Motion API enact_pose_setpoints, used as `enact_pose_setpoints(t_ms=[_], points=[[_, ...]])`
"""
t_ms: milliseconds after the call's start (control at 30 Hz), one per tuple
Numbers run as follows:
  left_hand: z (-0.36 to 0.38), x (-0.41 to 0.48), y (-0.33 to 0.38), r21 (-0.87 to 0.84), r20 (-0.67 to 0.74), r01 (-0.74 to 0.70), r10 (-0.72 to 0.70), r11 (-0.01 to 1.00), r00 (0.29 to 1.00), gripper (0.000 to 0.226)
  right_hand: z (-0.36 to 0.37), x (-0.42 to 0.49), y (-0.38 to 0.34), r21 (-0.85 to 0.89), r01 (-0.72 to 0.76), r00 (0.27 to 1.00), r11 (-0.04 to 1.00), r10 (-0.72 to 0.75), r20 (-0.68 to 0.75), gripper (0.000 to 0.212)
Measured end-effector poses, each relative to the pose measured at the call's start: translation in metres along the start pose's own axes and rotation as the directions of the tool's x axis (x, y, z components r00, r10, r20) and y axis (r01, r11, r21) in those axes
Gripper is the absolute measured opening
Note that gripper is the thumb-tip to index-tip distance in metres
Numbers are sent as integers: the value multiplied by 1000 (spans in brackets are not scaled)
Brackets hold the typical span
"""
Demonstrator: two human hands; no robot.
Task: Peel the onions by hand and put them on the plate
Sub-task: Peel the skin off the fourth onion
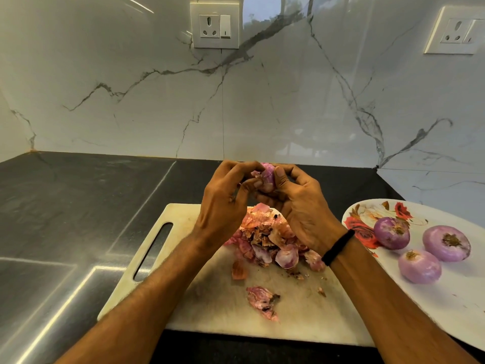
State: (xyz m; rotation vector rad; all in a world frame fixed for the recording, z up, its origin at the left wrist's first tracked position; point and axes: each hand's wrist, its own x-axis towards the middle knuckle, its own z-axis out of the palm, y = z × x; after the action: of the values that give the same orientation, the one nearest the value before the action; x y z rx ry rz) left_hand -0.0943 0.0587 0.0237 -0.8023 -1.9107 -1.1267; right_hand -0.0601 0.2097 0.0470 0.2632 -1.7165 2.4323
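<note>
Above the cutting board (199,298), onion (268,177) sits btwn both hands: right hand (301,208) cradles it, left hand (223,206) pinches loose skin on its left side.

Your left forearm (157,285) and right forearm (380,298) are bare as far up as the view shows. Fine dark hair shows on the left one where it crosses the near left corner of the cutting board (183,232). At the board's right edge, your right wrist wears a plain black band (338,246), snug and rounded. Your left hand (223,206) and right hand (301,206) are bare, with short thumbnails.
</note>
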Motion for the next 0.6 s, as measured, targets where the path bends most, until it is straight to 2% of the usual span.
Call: enact_pose_setpoints(t_ms=[367, 600], points=[[0, 1, -7, 56, -22, -24, 25, 998, 999, 18, 0, 0, -1, -13, -11, 1000, 1000, 11, 23, 39], [1, 1, -9, 49, -22, -28, 29, 998, 999, 26, -1, -1, -1, -18, -17, 999, 1000, 18, 36, 40]])
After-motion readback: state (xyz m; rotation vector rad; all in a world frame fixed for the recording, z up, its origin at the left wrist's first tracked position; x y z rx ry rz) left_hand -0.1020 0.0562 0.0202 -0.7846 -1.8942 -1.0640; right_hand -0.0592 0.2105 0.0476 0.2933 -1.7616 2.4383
